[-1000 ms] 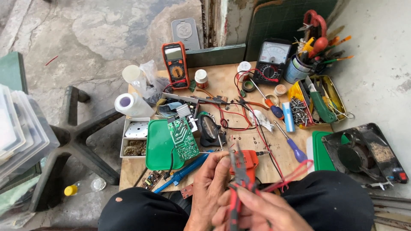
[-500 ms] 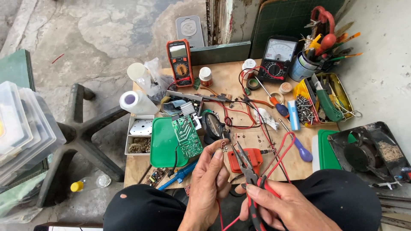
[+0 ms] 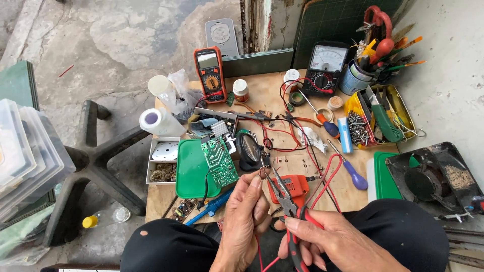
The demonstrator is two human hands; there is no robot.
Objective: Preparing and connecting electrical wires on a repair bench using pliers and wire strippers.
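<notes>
Since the earlier frame, both hands have drawn slightly lower and closer to the body, and the pliers now stand more upright, their tips nearer the left fingertips.

The wooden counter (image 3: 262, 95) carries the work. On its left part lies a green tray (image 3: 190, 171) with a green circuit board (image 3: 220, 161) resting across its right edge. Right of the counter sits a dark fan housing (image 3: 428, 179). At the rear stand an analogue meter (image 3: 325, 68) and an orange digital multimeter (image 3: 209, 73). A yellow parts tray (image 3: 398, 108) with screws and a green-handled tool lies at the right rear. An orange device (image 3: 295, 185) lies just beyond the hands. A purple-handled screwdriver (image 3: 350, 171) lies to its right, apart from it.

The left hand (image 3: 244, 221) is raised at the near edge of the counter; its fingers (image 3: 257, 184) are pinched closed on a small wire end (image 3: 263, 172), which is held just above the counter, in front of the orange device. The right hand (image 3: 333, 242) is wrapped closed around the red-and-black handles of the pliers (image 3: 287, 206), whose tips point up towards the wire end, just beside it. Whether they touch cannot be told. Red leads (image 3: 322, 186) run from under the right hand up across the counter.
</notes>
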